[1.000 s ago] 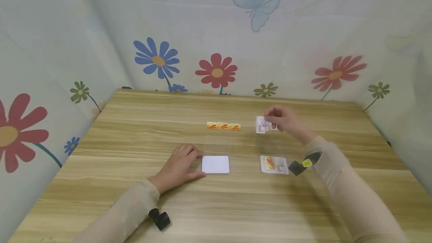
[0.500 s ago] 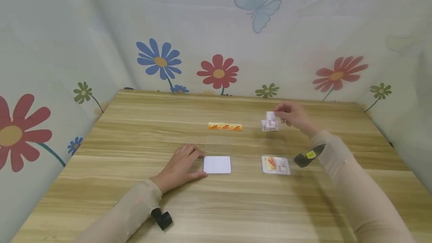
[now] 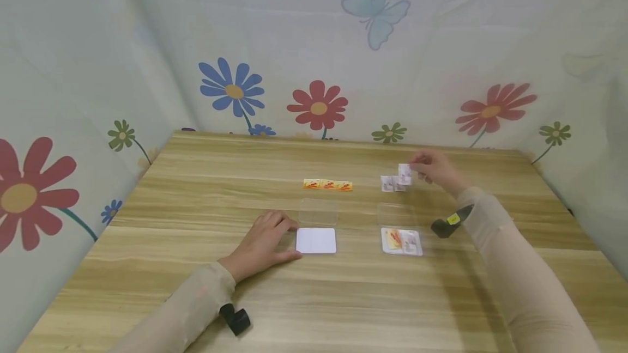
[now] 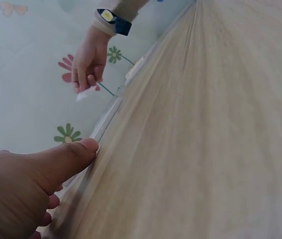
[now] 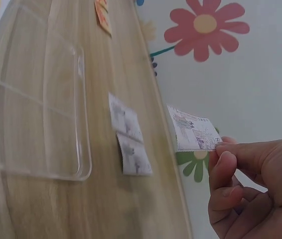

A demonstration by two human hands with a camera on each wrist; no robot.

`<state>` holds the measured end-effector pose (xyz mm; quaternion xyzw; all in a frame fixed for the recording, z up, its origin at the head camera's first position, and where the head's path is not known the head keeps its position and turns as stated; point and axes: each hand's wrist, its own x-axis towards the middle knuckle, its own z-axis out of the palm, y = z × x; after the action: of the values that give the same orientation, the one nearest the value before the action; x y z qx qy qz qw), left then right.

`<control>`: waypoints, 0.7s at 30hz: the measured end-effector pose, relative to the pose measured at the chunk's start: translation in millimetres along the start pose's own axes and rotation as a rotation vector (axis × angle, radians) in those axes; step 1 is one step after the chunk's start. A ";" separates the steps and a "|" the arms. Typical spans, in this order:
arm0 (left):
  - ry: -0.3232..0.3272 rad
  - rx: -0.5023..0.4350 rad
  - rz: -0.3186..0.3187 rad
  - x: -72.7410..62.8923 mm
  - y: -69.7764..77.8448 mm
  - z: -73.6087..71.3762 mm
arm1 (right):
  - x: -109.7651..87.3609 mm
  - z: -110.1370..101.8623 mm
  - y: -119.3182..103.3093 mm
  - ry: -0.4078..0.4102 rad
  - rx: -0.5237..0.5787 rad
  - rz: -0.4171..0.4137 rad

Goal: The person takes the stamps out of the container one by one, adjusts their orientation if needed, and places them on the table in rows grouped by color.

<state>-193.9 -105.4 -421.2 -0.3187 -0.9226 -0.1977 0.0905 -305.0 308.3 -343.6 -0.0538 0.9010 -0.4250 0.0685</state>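
Note:
My right hand pinches a pale purple postage stamp by its edge between thumb and index finger. In the right wrist view that stamp is raised, its perforated edge facing the camera. Two similar stamps lie side by side on the table below it. My left hand rests on the table, thumb and fingertips against the left side of a shallow clear case with a white insert. In the left wrist view the thumb touches the case's low edge.
Several yellow-and-red stamps lie in a row behind the left case's clear lid. On the right, another opened case holds a yellow stamp and a purple one; its transparent lid lies folded back. A flowered curtain hangs behind.
My right hand has shifted rightward with the pinched stamp, off to the right of the two lying stamps, uncovering more of them. The left hand has stayed at its case.

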 end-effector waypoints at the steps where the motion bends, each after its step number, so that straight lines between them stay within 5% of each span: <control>1: 0.001 0.001 0.001 0.1 -0.3 0.0 | 0.7 -0.3 3.0 0.002 -0.002 -0.009; 21: -0.002 0.006 -0.004 0.6 -1.7 1.4 | 9.6 -0.4 34.8 0.013 -0.090 0.072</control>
<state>-195.6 -105.7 -422.8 -0.3169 -0.9239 -0.1945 0.0900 -315.9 329.2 -371.1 -0.0217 0.9209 -0.3819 0.0751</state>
